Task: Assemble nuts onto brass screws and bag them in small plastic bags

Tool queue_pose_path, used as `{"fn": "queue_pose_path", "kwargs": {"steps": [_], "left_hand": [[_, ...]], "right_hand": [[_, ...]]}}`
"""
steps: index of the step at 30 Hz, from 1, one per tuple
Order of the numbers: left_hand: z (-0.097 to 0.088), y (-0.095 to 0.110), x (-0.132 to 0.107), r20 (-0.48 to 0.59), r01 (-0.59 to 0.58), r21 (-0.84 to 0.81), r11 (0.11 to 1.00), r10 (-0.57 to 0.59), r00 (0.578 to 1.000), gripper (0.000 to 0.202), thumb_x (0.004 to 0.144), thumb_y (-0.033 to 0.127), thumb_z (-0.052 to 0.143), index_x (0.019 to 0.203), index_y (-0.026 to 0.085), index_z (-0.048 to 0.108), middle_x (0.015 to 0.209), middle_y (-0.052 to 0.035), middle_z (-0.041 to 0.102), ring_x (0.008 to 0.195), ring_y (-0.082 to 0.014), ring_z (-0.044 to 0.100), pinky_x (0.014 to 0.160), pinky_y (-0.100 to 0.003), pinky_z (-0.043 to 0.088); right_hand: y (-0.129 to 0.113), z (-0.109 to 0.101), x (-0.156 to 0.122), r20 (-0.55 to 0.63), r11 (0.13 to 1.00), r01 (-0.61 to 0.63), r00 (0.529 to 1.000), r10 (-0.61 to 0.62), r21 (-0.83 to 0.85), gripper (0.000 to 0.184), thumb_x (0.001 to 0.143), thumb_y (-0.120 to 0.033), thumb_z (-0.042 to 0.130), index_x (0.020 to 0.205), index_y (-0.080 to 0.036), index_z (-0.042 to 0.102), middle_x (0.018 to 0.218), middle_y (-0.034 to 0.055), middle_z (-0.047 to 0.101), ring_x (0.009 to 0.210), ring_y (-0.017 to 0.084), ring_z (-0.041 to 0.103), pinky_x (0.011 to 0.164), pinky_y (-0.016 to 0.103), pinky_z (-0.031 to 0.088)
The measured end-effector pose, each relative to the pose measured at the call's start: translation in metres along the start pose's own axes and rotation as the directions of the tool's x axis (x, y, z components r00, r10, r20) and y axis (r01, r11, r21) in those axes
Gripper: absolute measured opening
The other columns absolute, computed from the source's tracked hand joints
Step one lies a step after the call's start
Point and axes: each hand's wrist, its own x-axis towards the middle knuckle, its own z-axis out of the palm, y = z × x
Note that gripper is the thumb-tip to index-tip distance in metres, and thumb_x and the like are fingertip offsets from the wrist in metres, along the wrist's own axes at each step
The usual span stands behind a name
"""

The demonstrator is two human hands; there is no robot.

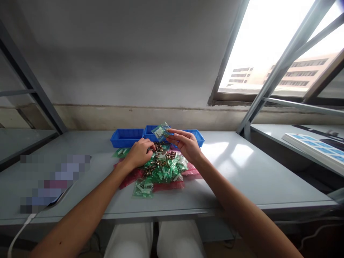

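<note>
My right hand (pixel 186 142) pinches a small clear plastic bag (pixel 160 132) by its edge, with white pieces showing inside. It holds the bag raised in front of the blue bins. My left hand (pixel 139 152) rests at the left side of the pile, fingers curled down onto it; what they grip is hidden. The pile below has green plastic bags (pixel 163 173) with pale pieces in them, loose brass-coloured metal parts (pixel 158 163) and pink-red plastic bags (pixel 169 186). One green bag (pixel 143 188) lies at the front of the pile.
A left blue bin (pixel 127 139), a middle blue bin (pixel 149 128) and a right blue bin (pixel 198 137) stand behind the pile. A blurred-out device with a white cable (pixel 23 227) lies at the left. Metal shelf posts (pixel 248 118) flank the grey table (pixel 228 186).
</note>
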Motion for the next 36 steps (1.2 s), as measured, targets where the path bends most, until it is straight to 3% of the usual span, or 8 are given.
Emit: {"fn": "queue_pose_path", "kwargs": {"steps": [7, 13, 20, 22, 24, 26, 28, 36], "left_hand": [[0.001, -0.001, -0.001, 0.012, 0.023, -0.03, 0.999, -0.022, 1.0, 0.023, 0.077, 0.013, 0.046, 0.09, 0.021, 0.064, 0.094, -0.003, 0.068, 0.092, -0.0229, 0.056, 0.088, -0.038, 0.045], [0.004, -0.001, -0.001, 0.007, 0.01, -0.019, 1.0, -0.01, 1.0, 0.019, 0.081, 0.015, 0.046, 0.09, 0.02, 0.063, 0.094, -0.0035, 0.068, 0.091, -0.023, 0.056, 0.087, -0.038, 0.045], [0.001, -0.002, 0.0, 0.014, 0.001, -0.018, 1.0, -0.001, 1.0, 0.019, 0.082, 0.016, 0.046, 0.089, 0.021, 0.063, 0.095, -0.0032, 0.068, 0.092, -0.0228, 0.056, 0.087, -0.038, 0.045], [0.001, -0.002, 0.0, 0.017, 0.006, -0.014, 1.0, -0.006, 1.0, 0.02, 0.081, 0.016, 0.046, 0.089, 0.021, 0.063, 0.095, -0.003, 0.068, 0.092, -0.0228, 0.056, 0.087, -0.038, 0.045], [0.001, -0.002, -0.001, 0.019, 0.012, -0.006, 1.0, -0.012, 1.0, 0.019, 0.082, 0.016, 0.046, 0.088, 0.021, 0.063, 0.094, -0.0028, 0.068, 0.092, -0.0229, 0.056, 0.087, -0.038, 0.045], [0.002, -0.001, -0.002, 0.025, 0.011, -0.005, 1.0, -0.011, 1.0, 0.017, 0.083, 0.019, 0.048, 0.089, 0.021, 0.064, 0.096, -0.0028, 0.068, 0.094, -0.0232, 0.056, 0.088, -0.038, 0.045], [0.003, 0.0, -0.002, 0.033, 0.005, -0.012, 1.0, -0.005, 0.999, 0.015, 0.085, 0.026, 0.052, 0.092, 0.022, 0.064, 0.099, -0.003, 0.067, 0.096, -0.0239, 0.056, 0.09, -0.039, 0.045], [0.002, -0.001, -0.002, 0.051, -0.016, -0.035, 0.999, 0.017, 0.999, 0.016, 0.085, 0.033, 0.057, 0.093, 0.022, 0.064, 0.101, -0.0033, 0.067, 0.097, -0.0235, 0.056, 0.091, -0.039, 0.045]], "right_hand": [[0.008, -0.003, 0.011, -0.014, 0.984, -0.179, 0.984, 0.179, -0.013, 0.022, 0.071, -0.022, 0.078, 0.09, -0.012, 0.076, 0.097, 0.0103, 0.072, 0.084, 0.019, 0.069, 0.095, 0.039, 0.054], [0.013, -0.006, 0.024, 0.02, 0.973, -0.199, 0.98, 0.198, 0.121, 0.032, 0.075, -0.018, 0.074, 0.107, -0.017, 0.069, 0.131, 0.0107, 0.06, 0.107, 0.026, 0.066, 0.096, 0.041, 0.055], [0.01, -0.016, 0.009, 0.03, 0.954, -0.199, 0.977, 0.211, -0.225, 0.022, 0.08, -0.026, 0.069, 0.099, -0.015, 0.071, 0.101, 0.0101, 0.072, 0.085, 0.019, 0.069, 0.08, 0.033, 0.057], [0.011, -0.021, 0.006, 0.064, 0.847, -0.071, 0.99, 0.123, -0.527, 0.018, 0.082, -0.026, 0.067, 0.096, -0.016, 0.072, 0.089, 0.0078, 0.072, 0.073, 0.017, 0.066, 0.071, 0.033, 0.055], [0.014, -0.024, 0.004, 0.17, 0.609, 0.135, 0.985, -0.001, -0.782, 0.013, 0.081, -0.022, 0.066, 0.091, -0.017, 0.074, 0.085, 0.0064, 0.072, 0.071, 0.017, 0.063, 0.07, 0.034, 0.052], [0.019, -0.026, 0.002, 0.311, 0.353, 0.318, 0.947, -0.079, -0.88, 0.012, 0.081, -0.019, 0.067, 0.09, -0.018, 0.074, 0.086, 0.006, 0.071, 0.077, 0.019, 0.062, 0.074, 0.034, 0.05], [0.024, -0.025, 0.0, 0.407, 0.209, 0.419, 0.908, -0.099, -0.884, 0.013, 0.081, -0.021, 0.069, 0.093, -0.018, 0.074, 0.088, 0.0062, 0.071, 0.084, 0.021, 0.062, 0.079, 0.035, 0.049], [0.032, -0.019, -0.007, 0.454, 0.179, 0.457, 0.889, -0.057, -0.871, 0.021, 0.084, -0.026, 0.07, 0.103, -0.02, 0.072, 0.101, 0.0066, 0.071, 0.097, 0.023, 0.062, 0.089, 0.036, 0.049]]}}
